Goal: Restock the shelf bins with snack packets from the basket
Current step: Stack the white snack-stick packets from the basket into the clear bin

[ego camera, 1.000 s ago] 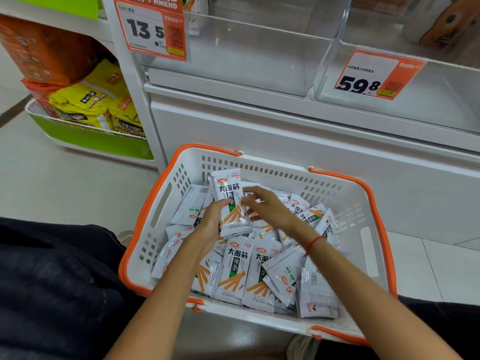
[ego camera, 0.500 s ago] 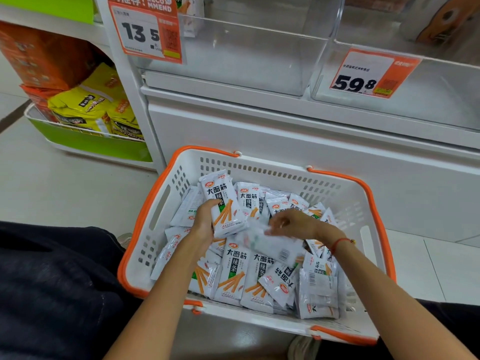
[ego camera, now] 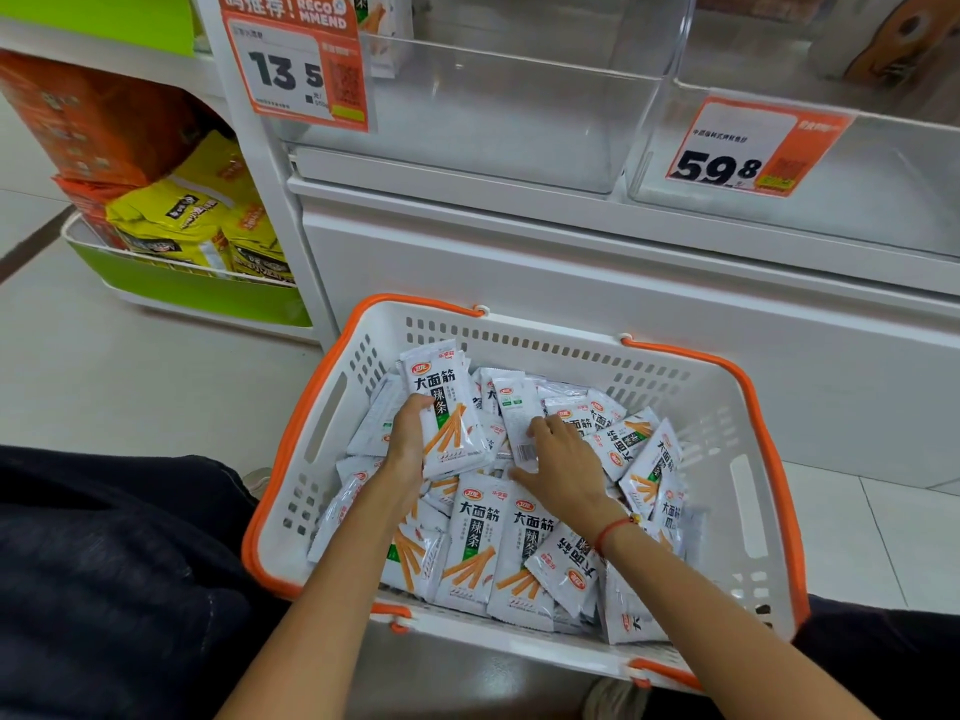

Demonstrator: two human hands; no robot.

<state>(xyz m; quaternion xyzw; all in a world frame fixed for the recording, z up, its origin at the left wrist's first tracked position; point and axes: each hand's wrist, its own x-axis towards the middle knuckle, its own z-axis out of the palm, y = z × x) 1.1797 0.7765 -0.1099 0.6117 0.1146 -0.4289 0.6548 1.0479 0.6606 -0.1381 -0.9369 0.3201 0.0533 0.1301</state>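
A white basket with an orange rim (ego camera: 332, 413) sits on the floor in front of me, filled with several white snack packets (ego camera: 470, 548) printed with orange sticks. My left hand (ego camera: 408, 441) grips a small stack of these packets (ego camera: 447, 407), held upright above the pile. My right hand (ego camera: 561, 462) lies on the pile, its fingers and thumb around a back-side-up packet (ego camera: 517, 418) beside the stack. Above the basket stand two clear shelf bins, the left bin (ego camera: 493, 111) and the right bin (ego camera: 857, 189).
Orange price tags marked 13.5 (ego camera: 293, 65) and 59.8 (ego camera: 753, 148) hang on the bins. A white cabinet front (ego camera: 571, 283) stands behind the basket. Yellow and orange bags (ego camera: 182, 220) fill a green-edged rack at left. My dark trouser legs (ego camera: 104, 589) flank the basket.
My right hand moved back left across the pile and took hold of a back-side-up packet next to the stack. My left hand has kept the stack, tilted slightly.
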